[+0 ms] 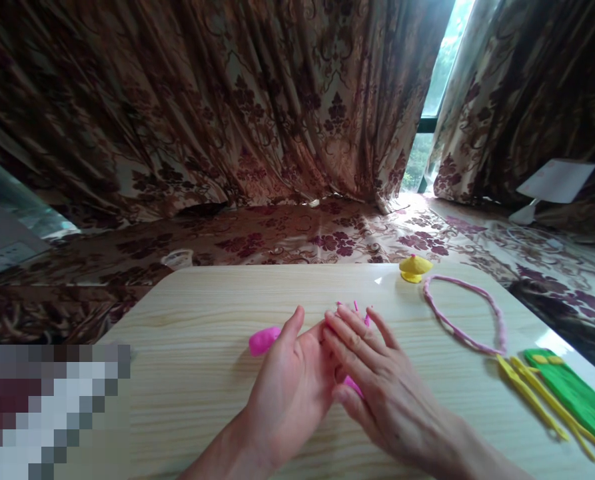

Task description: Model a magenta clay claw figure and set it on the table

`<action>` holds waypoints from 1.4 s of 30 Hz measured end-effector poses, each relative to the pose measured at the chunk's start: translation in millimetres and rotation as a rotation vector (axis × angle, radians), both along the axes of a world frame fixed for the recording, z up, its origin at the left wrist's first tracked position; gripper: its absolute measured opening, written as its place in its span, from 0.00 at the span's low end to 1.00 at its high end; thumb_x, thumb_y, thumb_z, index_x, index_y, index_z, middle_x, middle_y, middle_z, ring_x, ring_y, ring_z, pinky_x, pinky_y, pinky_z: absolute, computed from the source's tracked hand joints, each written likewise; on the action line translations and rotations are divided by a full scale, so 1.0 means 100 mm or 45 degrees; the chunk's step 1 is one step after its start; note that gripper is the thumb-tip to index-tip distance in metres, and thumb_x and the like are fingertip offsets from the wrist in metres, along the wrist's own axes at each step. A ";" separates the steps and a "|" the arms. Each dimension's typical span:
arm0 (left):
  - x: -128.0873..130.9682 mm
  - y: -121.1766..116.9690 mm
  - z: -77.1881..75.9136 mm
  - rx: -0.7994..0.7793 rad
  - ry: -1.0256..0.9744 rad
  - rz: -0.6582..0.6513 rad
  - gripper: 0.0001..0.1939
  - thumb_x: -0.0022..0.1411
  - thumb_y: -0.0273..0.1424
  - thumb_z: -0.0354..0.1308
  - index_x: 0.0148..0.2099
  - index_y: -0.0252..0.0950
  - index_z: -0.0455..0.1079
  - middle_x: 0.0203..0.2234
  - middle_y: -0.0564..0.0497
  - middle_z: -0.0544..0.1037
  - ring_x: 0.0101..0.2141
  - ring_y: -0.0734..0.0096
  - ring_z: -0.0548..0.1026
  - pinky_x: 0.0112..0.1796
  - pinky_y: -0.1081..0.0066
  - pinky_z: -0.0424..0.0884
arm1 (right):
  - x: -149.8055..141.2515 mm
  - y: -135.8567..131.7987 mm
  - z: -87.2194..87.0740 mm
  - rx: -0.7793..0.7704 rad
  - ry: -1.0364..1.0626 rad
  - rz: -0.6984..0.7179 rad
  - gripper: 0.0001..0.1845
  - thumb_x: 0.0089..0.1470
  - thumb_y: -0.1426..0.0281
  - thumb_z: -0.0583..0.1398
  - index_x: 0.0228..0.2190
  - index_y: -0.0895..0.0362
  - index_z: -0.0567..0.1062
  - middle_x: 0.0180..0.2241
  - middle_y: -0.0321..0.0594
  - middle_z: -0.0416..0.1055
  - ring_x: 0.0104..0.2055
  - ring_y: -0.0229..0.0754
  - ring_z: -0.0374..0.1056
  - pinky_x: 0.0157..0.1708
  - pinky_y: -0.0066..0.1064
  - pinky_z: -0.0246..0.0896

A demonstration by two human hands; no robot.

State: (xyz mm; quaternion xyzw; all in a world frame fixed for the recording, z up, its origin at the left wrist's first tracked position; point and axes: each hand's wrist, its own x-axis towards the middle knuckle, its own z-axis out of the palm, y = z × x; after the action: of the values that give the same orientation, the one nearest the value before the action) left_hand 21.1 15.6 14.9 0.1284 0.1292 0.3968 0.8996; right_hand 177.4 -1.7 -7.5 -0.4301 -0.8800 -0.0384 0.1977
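My left hand [297, 377] is turned palm up over the table, with its thumb stretched out to the side. Across its fingers lies my right hand [377, 373], palm down, fingers straight and slightly spread. Whatever may be between the two palms is hidden. A bright pink clay lump [264, 341] rests on the table just left of my left thumb. Another pink clay piece [353, 385] shows between my right thumb and forefinger; whether it is touched cannot be told. Beyond my fingertips are several small pink bits [356, 306], partly covered by my right hand.
Toward the table's [187, 373] far right stands a yellow clay shape [415, 268] with a pink tip. Beside it lies a twisted pink clay loop [442, 319]. Yellow modelling tools [532, 397] and a green slab [577, 397] are at right. A white lamp [557, 181] stands behind.
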 end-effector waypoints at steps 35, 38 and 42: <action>-0.01 -0.04 -0.13 0.324 0.740 0.043 0.08 0.55 0.27 0.57 0.39 0.32 0.73 0.30 0.49 0.72 0.30 0.72 0.70 0.37 0.69 0.67 | 0.18 -0.07 0.13 -0.559 0.871 -0.030 0.18 0.61 0.63 0.48 0.49 0.48 0.69 0.57 0.36 0.58 0.63 0.45 0.43 0.60 0.47 0.43; -0.01 -0.04 -0.13 0.333 0.733 0.048 0.08 0.55 0.26 0.57 0.39 0.31 0.73 0.29 0.49 0.71 0.30 0.73 0.70 0.36 0.69 0.66 | 0.17 -0.07 0.14 -0.526 0.917 -0.048 0.18 0.62 0.64 0.47 0.50 0.49 0.69 0.57 0.37 0.59 0.63 0.45 0.44 0.60 0.48 0.44; -0.01 -0.04 -0.13 0.340 0.730 0.049 0.08 0.56 0.25 0.56 0.39 0.31 0.73 0.30 0.48 0.71 0.30 0.72 0.69 0.37 0.69 0.66 | 0.17 -0.07 0.15 -0.555 0.895 -0.031 0.18 0.62 0.64 0.47 0.49 0.48 0.69 0.56 0.36 0.59 0.63 0.46 0.44 0.59 0.49 0.44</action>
State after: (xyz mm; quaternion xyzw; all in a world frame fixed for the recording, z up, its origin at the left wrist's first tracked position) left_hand 20.6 11.9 2.1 0.3495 0.3269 0.3746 0.7941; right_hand 194.0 -8.7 7.3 -0.4592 -0.7413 0.2958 0.3899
